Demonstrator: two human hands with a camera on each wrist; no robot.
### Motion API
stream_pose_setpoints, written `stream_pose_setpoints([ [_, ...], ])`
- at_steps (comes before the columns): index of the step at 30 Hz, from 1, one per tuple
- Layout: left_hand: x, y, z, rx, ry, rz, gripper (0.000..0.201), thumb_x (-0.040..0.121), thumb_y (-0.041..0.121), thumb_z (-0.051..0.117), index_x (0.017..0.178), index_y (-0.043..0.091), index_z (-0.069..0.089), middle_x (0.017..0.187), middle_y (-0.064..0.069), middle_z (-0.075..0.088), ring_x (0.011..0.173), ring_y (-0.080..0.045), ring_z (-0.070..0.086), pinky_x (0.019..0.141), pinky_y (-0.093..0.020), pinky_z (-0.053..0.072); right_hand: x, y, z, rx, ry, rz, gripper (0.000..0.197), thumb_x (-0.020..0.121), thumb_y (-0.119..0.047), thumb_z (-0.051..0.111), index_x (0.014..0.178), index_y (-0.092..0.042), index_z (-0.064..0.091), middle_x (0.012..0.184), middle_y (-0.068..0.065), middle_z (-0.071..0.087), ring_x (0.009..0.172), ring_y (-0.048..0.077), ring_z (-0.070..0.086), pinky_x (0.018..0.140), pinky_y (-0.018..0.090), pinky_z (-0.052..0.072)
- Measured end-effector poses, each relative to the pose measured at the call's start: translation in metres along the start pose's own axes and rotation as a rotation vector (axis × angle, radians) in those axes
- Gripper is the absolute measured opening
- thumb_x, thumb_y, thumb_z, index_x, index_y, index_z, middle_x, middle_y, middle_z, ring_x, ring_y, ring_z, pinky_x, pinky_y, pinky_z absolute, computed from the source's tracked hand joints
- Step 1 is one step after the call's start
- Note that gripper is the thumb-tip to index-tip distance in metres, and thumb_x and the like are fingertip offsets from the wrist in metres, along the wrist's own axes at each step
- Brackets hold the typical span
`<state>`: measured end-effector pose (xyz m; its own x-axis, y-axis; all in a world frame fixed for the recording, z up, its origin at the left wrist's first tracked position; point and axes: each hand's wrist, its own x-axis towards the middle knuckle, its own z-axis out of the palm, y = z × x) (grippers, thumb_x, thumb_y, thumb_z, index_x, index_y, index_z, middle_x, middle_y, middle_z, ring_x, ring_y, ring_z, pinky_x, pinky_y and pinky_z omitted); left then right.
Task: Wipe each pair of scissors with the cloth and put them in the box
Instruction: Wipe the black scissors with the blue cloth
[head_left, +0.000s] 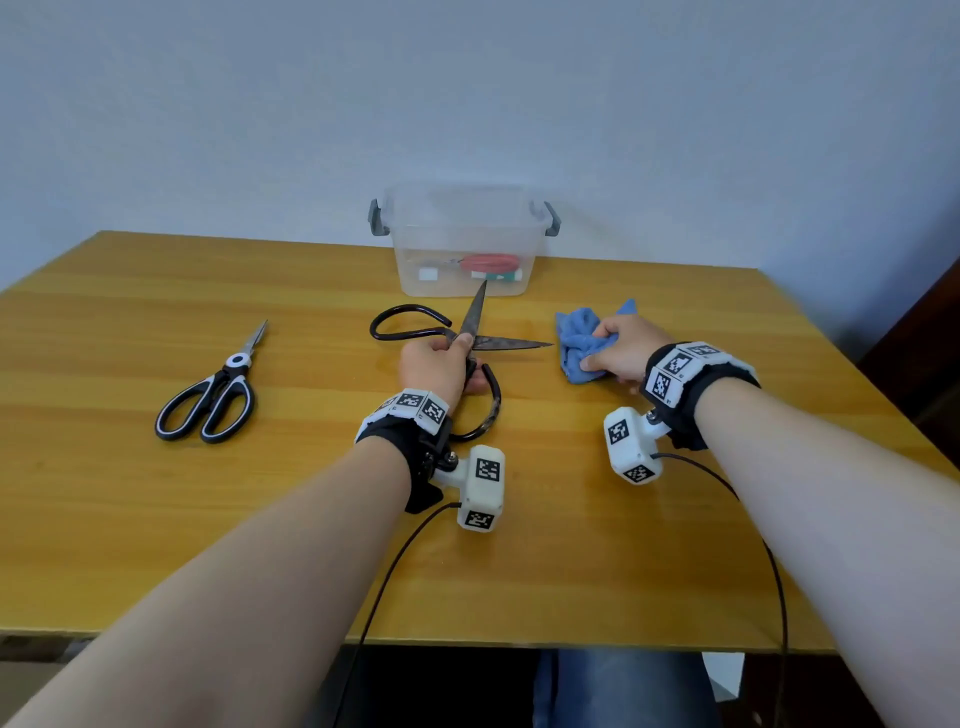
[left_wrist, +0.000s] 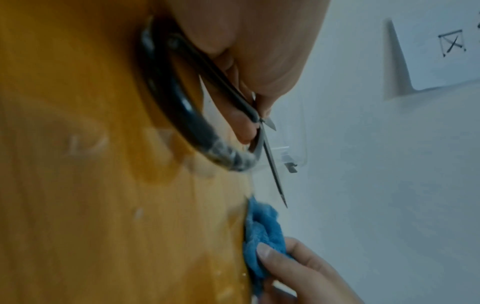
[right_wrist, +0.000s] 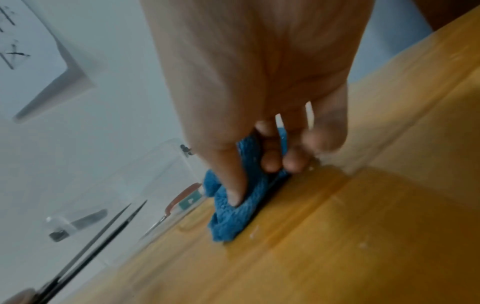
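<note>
Large dark iron scissors (head_left: 475, 332) lie at the table's middle with blades spread, one pointing at the box, one toward the cloth. My left hand (head_left: 439, 364) grips them near the pivot; the handle loop (left_wrist: 182, 115) and a thin blade (left_wrist: 275, 172) show in the left wrist view. My right hand (head_left: 621, 348) pinches the crumpled blue cloth (head_left: 582, 338) against the table; thumb and fingers curl into the cloth (right_wrist: 233, 205). Black-and-white scissors (head_left: 218, 395) lie shut at the left. The clear box (head_left: 462, 239) at the back holds red-handled scissors (head_left: 488, 262).
The yellow wooden table (head_left: 571, 545) borders a pale wall behind the box. Cables from the wrist cameras trail over the front edge. The table's right edge runs close beyond the cloth. A paper sheet (left_wrist: 441, 41) hangs on the wall.
</note>
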<state>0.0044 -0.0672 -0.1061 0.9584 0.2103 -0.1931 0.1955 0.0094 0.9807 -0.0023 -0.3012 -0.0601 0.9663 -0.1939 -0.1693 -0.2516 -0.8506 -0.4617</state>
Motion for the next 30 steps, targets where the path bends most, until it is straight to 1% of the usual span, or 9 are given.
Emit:
stream_pose_setpoints([
  [4, 0.003, 0.006, -0.004, -0.103, -0.004, 0.028, 0.029, 0.099, 0.023, 0.069, 0.108, -0.004, 0.07, 0.078, -0.014, 0.076, 0.047, -0.013, 0.066, 0.05, -0.023, 0.056, -0.002, -0.023, -0.002, 0.225, -0.011, -0.074, 0.031, 0.095, -0.047, 0.064, 0.105, -0.018, 0.072, 0.1, 0.0, 0.065, 0.084, 0.021, 0.062, 0.067, 0.032, 0.049],
  [7, 0.006, 0.018, -0.005, -0.237, 0.014, 0.023, 0.027, 0.101, 0.02, 0.065, 0.084, -0.001, 0.071, 0.072, -0.011, 0.073, 0.048, -0.013, 0.063, 0.052, -0.022, 0.055, 0.009, -0.038, -0.01, 0.278, 0.171, -0.158, 0.028, 0.099, -0.027, 0.062, 0.126, -0.019, 0.065, 0.125, 0.002, 0.064, 0.117, 0.023, 0.06, 0.087, 0.029, 0.044],
  [11, 0.012, 0.037, -0.007, -0.391, 0.061, 0.044, 0.026, 0.104, 0.018, 0.061, 0.086, 0.0, 0.069, 0.068, -0.004, 0.072, 0.05, -0.012, 0.064, 0.051, -0.021, 0.054, 0.02, -0.058, -0.022, 0.6, 0.247, -0.113, 0.069, 0.089, -0.016, 0.076, 0.143, -0.016, 0.033, 0.117, 0.005, 0.06, 0.096, 0.021, 0.067, 0.071, 0.03, 0.055],
  [15, 0.017, 0.05, -0.004, -0.524, 0.022, 0.067, 0.028, 0.106, 0.02, 0.056, 0.11, -0.006, 0.065, 0.079, -0.007, 0.071, 0.054, -0.012, 0.066, 0.053, -0.022, 0.054, 0.024, -0.068, -0.02, 0.988, 0.036, -0.109, 0.028, 0.089, -0.011, 0.076, 0.113, -0.004, 0.064, 0.109, 0.013, 0.073, 0.099, 0.029, 0.073, 0.063, 0.032, 0.059],
  [18, 0.017, 0.056, 0.0, -0.54, -0.028, 0.073, 0.028, 0.107, 0.024, 0.054, 0.108, -0.003, 0.061, 0.076, -0.007, 0.066, 0.055, -0.013, 0.066, 0.048, -0.022, 0.051, 0.022, -0.073, -0.008, 1.094, -0.111, -0.162, 0.015, 0.092, -0.013, 0.071, 0.106, -0.006, 0.068, 0.095, 0.009, 0.074, 0.083, 0.027, 0.072, 0.059, 0.031, 0.057],
  [21, 0.017, 0.055, 0.006, -0.465, -0.056, 0.097, 0.027, 0.109, 0.027, 0.049, 0.11, 0.001, 0.056, 0.075, -0.005, 0.062, 0.051, -0.009, 0.062, 0.04, -0.021, 0.043, 0.021, -0.078, 0.005, 1.283, -0.33, -0.199, 0.04, 0.079, -0.017, 0.072, 0.115, -0.003, 0.063, 0.104, 0.016, 0.066, 0.084, 0.029, 0.062, 0.066, 0.034, 0.051],
  [24, 0.018, 0.051, 0.012, -0.393, -0.057, 0.134, 0.027, 0.109, 0.028, 0.048, 0.117, 0.003, 0.052, 0.076, -0.001, 0.061, 0.051, -0.007, 0.059, 0.036, -0.02, 0.035, 0.024, -0.076, 0.018, 1.541, -0.427, -0.213, 0.085, 0.052, -0.017, 0.076, 0.131, 0.004, 0.053, 0.131, 0.027, 0.052, 0.114, 0.037, 0.049, 0.104, 0.049, 0.043],
  [26, 0.018, 0.049, 0.016, -0.393, -0.068, 0.14, 0.023, 0.109, 0.028, 0.049, 0.117, 0.007, 0.048, 0.078, 0.0, 0.061, 0.052, -0.007, 0.06, 0.035, -0.019, 0.032, 0.03, -0.074, 0.029, 1.559, -0.452, -0.267, 0.092, 0.053, -0.02, 0.089, 0.133, 0.009, 0.052, 0.133, 0.029, 0.049, 0.119, 0.039, 0.047, 0.117, 0.057, 0.033],
  [30, 0.021, 0.044, 0.023, -0.382, -0.111, 0.148, 0.021, 0.107, 0.026, 0.053, 0.117, 0.008, 0.048, 0.075, -0.002, 0.063, 0.054, -0.008, 0.065, 0.033, -0.019, 0.03, 0.04, -0.072, 0.044, 1.495, -0.429, -0.279, 0.081, 0.053, -0.027, 0.101, 0.119, 0.0, 0.063, 0.117, 0.026, 0.066, 0.104, 0.04, 0.065, 0.091, 0.058, 0.055],
])
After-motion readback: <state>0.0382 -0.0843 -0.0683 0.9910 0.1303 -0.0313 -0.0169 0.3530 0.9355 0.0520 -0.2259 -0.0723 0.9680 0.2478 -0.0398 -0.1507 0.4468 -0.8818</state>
